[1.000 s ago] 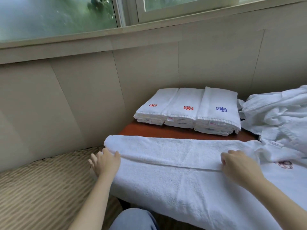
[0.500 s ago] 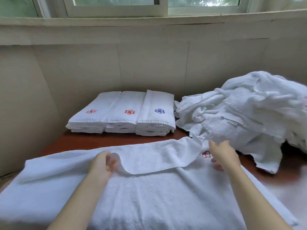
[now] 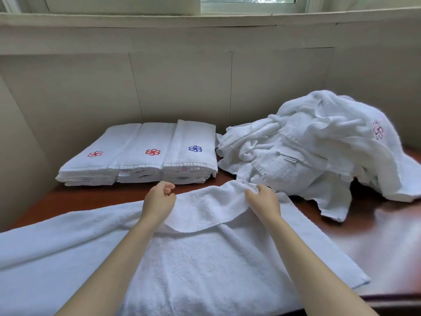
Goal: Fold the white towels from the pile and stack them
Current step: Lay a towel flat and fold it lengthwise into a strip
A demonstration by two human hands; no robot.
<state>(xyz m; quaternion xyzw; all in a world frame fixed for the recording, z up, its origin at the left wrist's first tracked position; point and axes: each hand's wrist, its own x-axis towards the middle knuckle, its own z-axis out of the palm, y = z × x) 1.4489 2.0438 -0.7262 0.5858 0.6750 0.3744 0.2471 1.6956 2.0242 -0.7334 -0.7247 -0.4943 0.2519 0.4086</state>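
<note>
A large white towel point(image 3: 205, 258) lies spread across the brown table point(image 3: 376, 226), with a flap folded back along its far edge. My right hand point(image 3: 263, 199) pinches the flap's far right corner, just in front of the pile of unfolded white towels point(image 3: 319, 151). At the flap's left end my left hand point(image 3: 159, 199) sits over the towel, its fingers loosely curled with nothing visible between them. Three stacks of folded towels point(image 3: 141, 156) with red and blue flower emblems stand side by side at the back left.
A beige panelled wall point(image 3: 182, 87) rises right behind the stacks and the pile, with a window sill point(image 3: 205, 18) above. The towel hangs over the table's near edge. Bare wood shows at the right point(image 3: 387, 258).
Both hands have moved farther along the towel toward its far edge. The right hand has drawn the flap's corner up over the flower emblem. The left hand's fingers have loosened from the fold.
</note>
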